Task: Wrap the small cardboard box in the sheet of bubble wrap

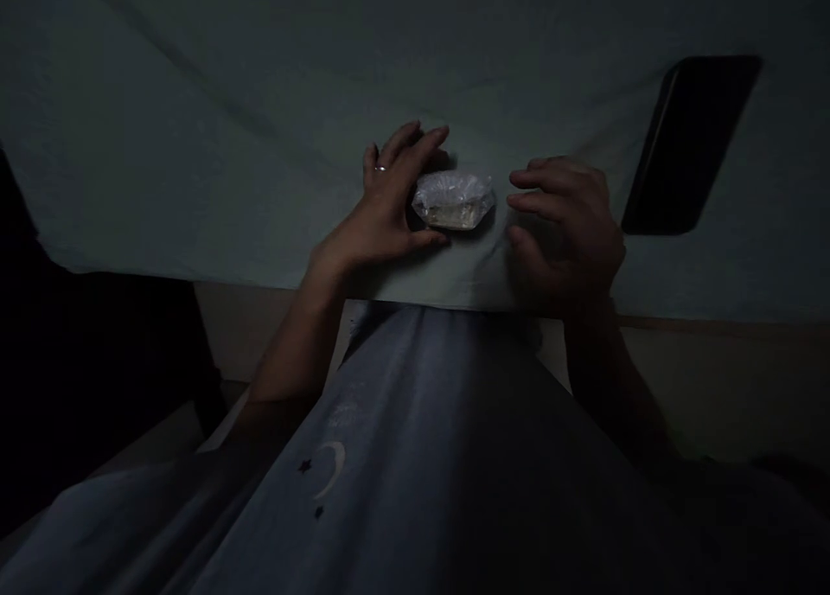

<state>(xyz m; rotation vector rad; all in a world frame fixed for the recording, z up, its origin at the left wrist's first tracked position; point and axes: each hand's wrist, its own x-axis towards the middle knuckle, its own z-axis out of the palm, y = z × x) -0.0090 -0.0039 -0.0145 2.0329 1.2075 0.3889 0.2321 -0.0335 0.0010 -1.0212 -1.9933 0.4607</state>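
Note:
A small clear plastic-wrapped packet [455, 201] with pale contents lies on the cloth-covered table [259, 188], near its front edge. Around its left side rests my left hand [389, 201], with a ring on one finger; its thumb and fingers are spread apart, and whether they touch the packet is hard to tell. To the right of the packet, separated from it by a small gap, my right hand [567, 223] is curved with fingers and thumb apart and nothing visible between them.
A dark, flat rectangular object [692, 145], like a phone, lies on the cloth beyond my right hand. At the lower left, below the table edge, is a dark piece of furniture [97, 361]. The scene is dim.

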